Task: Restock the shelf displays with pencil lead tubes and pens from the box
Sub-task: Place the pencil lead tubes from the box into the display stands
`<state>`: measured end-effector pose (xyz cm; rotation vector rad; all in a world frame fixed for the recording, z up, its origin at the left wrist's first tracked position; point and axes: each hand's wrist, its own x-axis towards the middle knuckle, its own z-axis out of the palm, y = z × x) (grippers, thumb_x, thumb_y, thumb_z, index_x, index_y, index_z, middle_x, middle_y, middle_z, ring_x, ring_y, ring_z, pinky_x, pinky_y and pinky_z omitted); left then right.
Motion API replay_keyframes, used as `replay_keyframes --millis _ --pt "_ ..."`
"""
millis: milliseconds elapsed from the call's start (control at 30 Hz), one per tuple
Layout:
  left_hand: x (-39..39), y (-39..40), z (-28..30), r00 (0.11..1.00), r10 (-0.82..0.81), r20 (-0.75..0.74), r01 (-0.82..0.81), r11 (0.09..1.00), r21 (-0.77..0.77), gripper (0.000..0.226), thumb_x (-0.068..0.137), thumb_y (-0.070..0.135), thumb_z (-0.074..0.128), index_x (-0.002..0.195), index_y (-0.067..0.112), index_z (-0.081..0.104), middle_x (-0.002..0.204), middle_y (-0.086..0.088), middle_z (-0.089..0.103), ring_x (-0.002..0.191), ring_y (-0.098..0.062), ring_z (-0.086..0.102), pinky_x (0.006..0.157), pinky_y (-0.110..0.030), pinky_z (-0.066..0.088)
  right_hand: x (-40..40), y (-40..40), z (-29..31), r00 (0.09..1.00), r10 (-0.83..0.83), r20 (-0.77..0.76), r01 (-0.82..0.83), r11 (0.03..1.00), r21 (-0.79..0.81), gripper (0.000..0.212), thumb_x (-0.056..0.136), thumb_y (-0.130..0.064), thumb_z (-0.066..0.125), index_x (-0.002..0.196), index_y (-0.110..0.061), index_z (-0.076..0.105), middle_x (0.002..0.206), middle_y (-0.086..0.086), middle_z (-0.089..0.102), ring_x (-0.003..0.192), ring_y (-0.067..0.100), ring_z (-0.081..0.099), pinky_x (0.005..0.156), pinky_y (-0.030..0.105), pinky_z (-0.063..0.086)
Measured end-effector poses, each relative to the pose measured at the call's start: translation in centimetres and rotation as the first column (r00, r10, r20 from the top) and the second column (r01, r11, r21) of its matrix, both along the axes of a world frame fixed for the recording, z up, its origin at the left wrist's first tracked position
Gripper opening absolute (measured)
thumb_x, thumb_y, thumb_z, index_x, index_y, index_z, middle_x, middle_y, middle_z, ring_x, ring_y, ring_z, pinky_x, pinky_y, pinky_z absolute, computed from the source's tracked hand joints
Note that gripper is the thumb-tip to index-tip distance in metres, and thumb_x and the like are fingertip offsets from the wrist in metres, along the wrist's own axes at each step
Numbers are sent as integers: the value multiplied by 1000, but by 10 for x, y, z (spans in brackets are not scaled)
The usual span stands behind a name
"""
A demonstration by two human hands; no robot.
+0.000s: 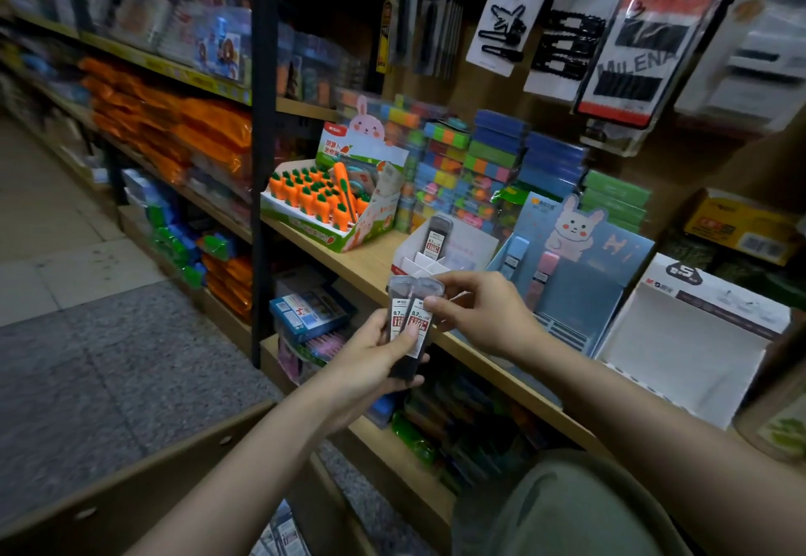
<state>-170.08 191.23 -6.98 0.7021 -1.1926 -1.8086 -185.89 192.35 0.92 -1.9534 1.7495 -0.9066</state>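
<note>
My left hand [370, 363] grips a small bundle of black pencil lead tubes [408, 320] with white and red labels, held upright in front of the shelf edge. My right hand [479, 315] pinches the top of the rightmost tube in that bundle. Just behind them on the wooden shelf [370, 259] stands a white display box [440, 256] with dividers, and one black lead tube [436, 238] stands in it. A blue rabbit display [575, 276] to its right holds a blue tube and a pink tube. The cardboard box [144, 485] is open at the bottom left.
A carrot pen display [331, 202] stands left of the white box. An empty white display carton [684, 337] is at the right. Stacked colourful boxes [479, 162] fill the shelf's back. Hair clip cards [562, 32] hang overhead. A black shelf post [261, 162] rises on the left.
</note>
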Motion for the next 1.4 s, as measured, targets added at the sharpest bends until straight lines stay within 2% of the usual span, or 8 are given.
replay_keyframes --millis 167,367,467,533,700,867,1200,1400 --pt "5 0 2 991 -44 130 60 991 -123 23 101 19 48 122 28 51 87 2 69 80 -10 64 68 -27 53 2 -4 4 997 69 -17 -69 997 29 34 88 -26 71 122 -27 66 106 -2 72 84 14 71 86 41 57" --pt "-1 -15 20 985 -27 168 47 992 -119 22 99 20 52 120 24 57 91 -1 70 85 -13 66 74 -30 54 -9 -17 32 988 152 20 -153 983 106 30 88 -19 71 117 -17 65 103 5 71 82 17 72 81 40 59" --pt "-15 -37 30 943 270 195 -239 956 -170 18 95 25 60 112 20 60 110 -4 66 100 -16 66 87 -32 54 -24 -39 54 999 31 -8 -31 999 -39 25 87 -20 73 109 -18 63 103 2 70 82 18 71 81 41 59" --pt "-18 -54 33 818 511 262 -458 856 -239 21 92 27 64 110 21 56 115 -1 60 98 -9 59 85 -26 51 -36 -56 68 994 -93 -52 81 979 -189 23 86 -24 73 107 -22 62 98 -3 69 84 16 69 80 38 58" --pt "-31 -81 33 646 653 396 -512 755 -409 48 86 40 68 127 23 50 134 0 45 117 -15 50 102 -38 45 -47 -96 73 973 -210 -94 169 930 -328 17 84 -24 72 99 -23 62 92 -3 67 87 17 64 78 34 54" --pt "-50 -90 26 700 599 388 -441 791 -425 69 81 43 73 139 18 45 137 0 49 124 -16 50 104 -40 45 -45 -125 60 960 -255 -118 209 928 -308 19 83 -24 71 99 -19 63 96 6 70 93 25 64 82 41 54" --pt "-57 -98 8 785 563 258 -469 813 -347 47 78 41 76 118 32 54 115 8 61 104 -8 60 87 -29 53 -44 -141 37 950 -195 -242 120 949 -293 20 84 -23 69 101 -17 62 93 7 70 88 26 65 79 43 55" --pt "-56 -98 9 785 559 267 -468 818 -334 47 78 41 76 119 33 54 116 8 61 105 -10 60 92 -38 54 -36 -142 28 930 -190 -314 107 959 -262 26 82 -23 74 105 -13 65 98 8 67 93 25 62 80 38 55"
